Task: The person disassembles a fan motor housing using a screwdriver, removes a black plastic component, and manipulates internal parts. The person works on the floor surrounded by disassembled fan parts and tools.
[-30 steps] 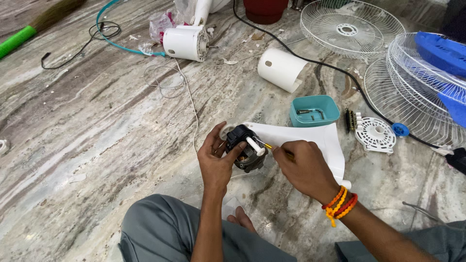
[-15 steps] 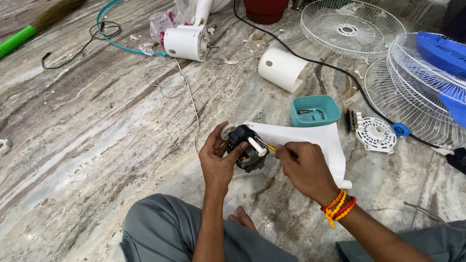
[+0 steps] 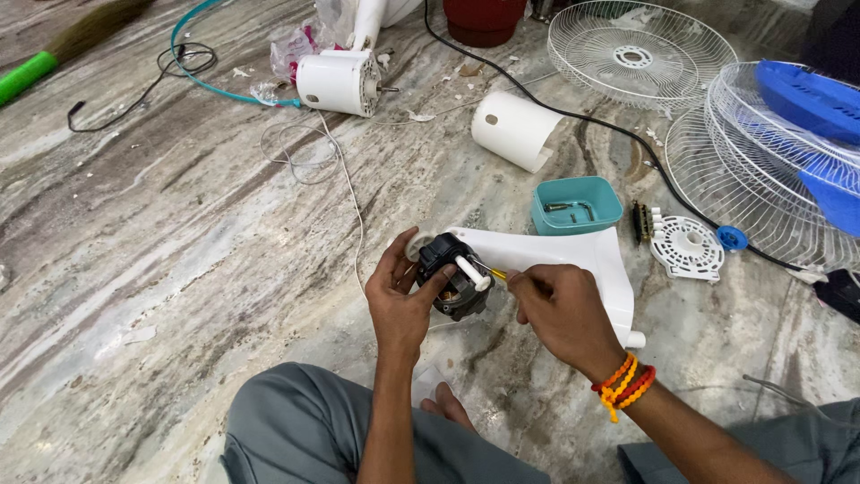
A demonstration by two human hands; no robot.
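While left hand (image 3: 401, 300) still grips motor (image 3: 455, 276), right hand (image 3: 560, 309) unmoved, screwdriver (image 3: 495, 273) engaged

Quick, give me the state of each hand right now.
Left hand: closed on the black fan motor.
Right hand: closed on a yellow-handled tool aimed at the motor.

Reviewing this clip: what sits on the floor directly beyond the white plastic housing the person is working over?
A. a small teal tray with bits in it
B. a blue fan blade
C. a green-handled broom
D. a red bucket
A: the small teal tray stands just past the far edge of the white housing, while the left hand grips the dark motor.
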